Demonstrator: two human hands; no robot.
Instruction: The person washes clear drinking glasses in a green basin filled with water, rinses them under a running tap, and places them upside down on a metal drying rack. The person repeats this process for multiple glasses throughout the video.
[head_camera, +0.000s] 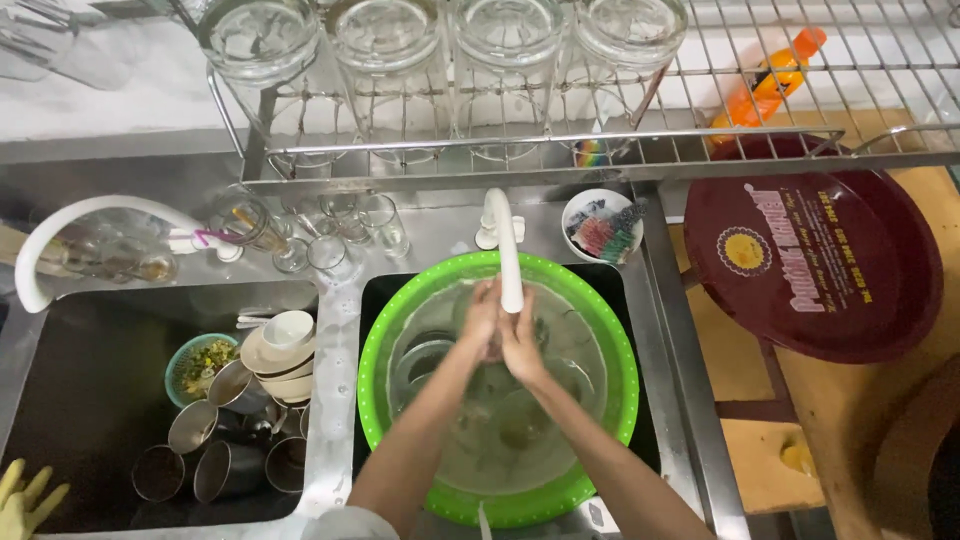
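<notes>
Both hands, left hand and right hand, press together under the white tap, over a green basin in the steel sink; I can't tell whether they grip anything.

To my right, on the wooden counter beside the sink, lay a round dark-maroon plastic tray printed with pale lettering and a yellow sun-like emblem near its left side. Behind it, under the wire dish rack, an orange plastic bottle with a darker label band lay tilted. I saw no screens or signs.
</notes>
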